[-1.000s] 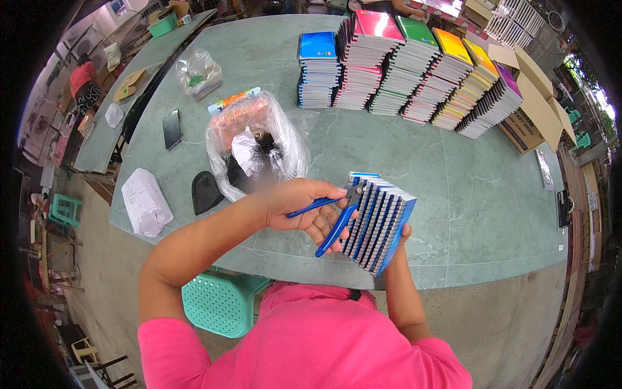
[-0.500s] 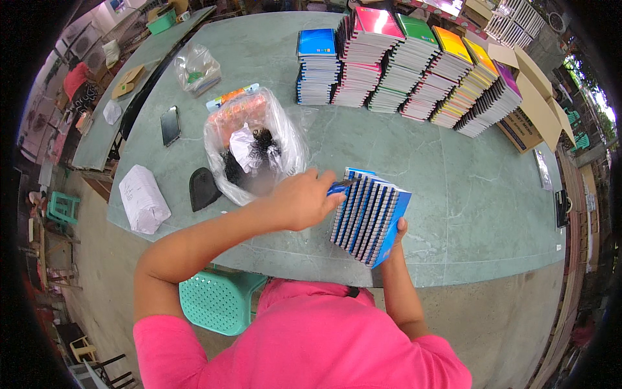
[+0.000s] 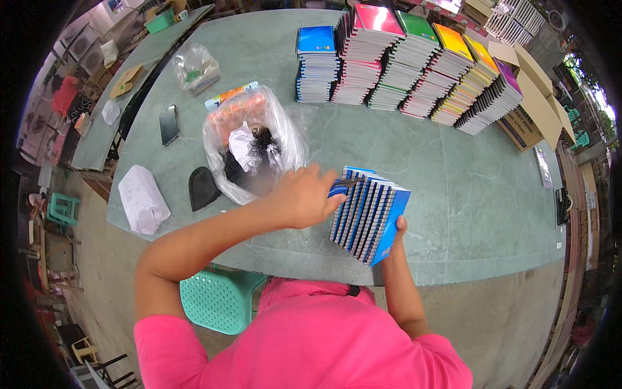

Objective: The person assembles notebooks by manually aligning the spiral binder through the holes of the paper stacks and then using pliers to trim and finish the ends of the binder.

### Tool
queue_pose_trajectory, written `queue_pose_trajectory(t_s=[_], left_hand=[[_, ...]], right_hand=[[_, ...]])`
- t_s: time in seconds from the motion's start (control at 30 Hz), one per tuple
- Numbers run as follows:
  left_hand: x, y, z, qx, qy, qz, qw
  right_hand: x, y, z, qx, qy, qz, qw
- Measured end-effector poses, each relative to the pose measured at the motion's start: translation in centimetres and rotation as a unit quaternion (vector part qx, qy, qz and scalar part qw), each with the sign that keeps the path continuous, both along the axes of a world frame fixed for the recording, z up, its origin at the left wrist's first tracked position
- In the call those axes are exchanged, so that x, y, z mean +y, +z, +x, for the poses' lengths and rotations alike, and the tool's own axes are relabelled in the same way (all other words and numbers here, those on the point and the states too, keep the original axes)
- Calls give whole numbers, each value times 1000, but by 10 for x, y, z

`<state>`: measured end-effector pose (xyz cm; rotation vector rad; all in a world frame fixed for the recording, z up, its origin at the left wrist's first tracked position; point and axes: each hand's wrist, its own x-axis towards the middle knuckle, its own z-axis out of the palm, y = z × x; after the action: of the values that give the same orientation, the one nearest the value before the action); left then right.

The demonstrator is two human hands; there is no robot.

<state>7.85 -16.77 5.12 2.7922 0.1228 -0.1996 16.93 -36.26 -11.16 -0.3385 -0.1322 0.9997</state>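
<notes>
My left hand is closed around pliers with blue handles and dark jaws. The jaws meet the wire spirals at the far end of a fanned stack of blue spiral notebooks. That stack stands tilted on the near part of the table, its bindings facing left and up. My right hand grips it from the right side, with the thumb showing at the edge and the other fingers hidden behind the covers.
Tall notebook stacks in several colours line the far right, beside an open cardboard box. A plastic bag of coil scraps lies left of my work, near a black pad, a phone and a white paper bundle.
The pliers' jaws have shifted slightly along the spirals at the far end of the stack. My right hand keeps its hold, and the notebooks stay nearly still.
</notes>
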Motion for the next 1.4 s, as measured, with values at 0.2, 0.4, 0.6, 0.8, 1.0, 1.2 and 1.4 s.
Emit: queue_pose_trajectory(t_s=[0.2, 0.4, 0.6, 0.8, 1.0, 1.2, 1.4], left_hand=[[13, 2, -2, 264, 79, -560, 781], [10, 4, 4, 312, 110, -606, 724], [-4, -12, -6, -129, -31, 30, 991], [7, 3, -2, 262, 87, -590, 759], [6, -1, 2, 280, 103, -566, 768], [7, -1, 2, 141, -34, -353, 924], [8, -8, 3, 294, 99, -627, 715]], right_hand=[[4, 7, -3, -29, -19, -6, 999], [3, 8, -6, -7, 6, 19, 1000], [5, 6, 0, -11, -9, -4, 1000], [5, 6, -4, 4, -5, 4, 1000], [6, 5, -5, 3, 23, -9, 1000], [3, 5, -5, 2, 0, -41, 999], [2, 6, -4, -8, 42, 13, 999]])
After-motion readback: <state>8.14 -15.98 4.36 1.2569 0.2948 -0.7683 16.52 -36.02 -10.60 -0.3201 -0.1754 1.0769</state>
